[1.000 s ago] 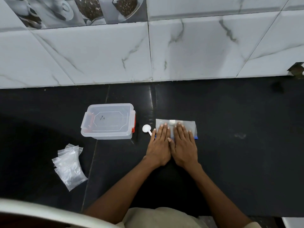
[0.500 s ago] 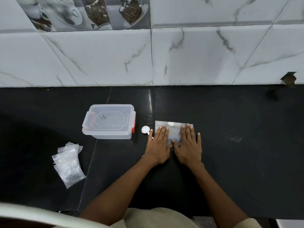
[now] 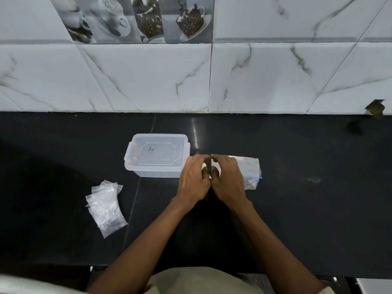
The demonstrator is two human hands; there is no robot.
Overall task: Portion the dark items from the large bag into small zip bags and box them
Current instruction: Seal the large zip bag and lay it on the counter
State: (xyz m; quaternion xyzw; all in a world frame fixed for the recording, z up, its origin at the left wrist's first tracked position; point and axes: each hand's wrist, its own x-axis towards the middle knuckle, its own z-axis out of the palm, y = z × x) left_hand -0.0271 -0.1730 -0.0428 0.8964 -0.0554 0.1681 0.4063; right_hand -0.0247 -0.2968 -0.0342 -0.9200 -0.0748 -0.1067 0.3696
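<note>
Both hands, left hand [image 3: 194,177] and right hand [image 3: 228,179], pinch the left end of a large clear plastic bag [image 3: 250,172] lying on the black countertop [image 3: 307,209], beside a lidded clear plastic box [image 3: 157,158].

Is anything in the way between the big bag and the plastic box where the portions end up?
Yes: the box has its lid on, so nothing can go in yet. Otherwise nothing visible lies between it and the large bag, where the left hand and right hand meet. The small zip bags lie apart, to the left.
</note>
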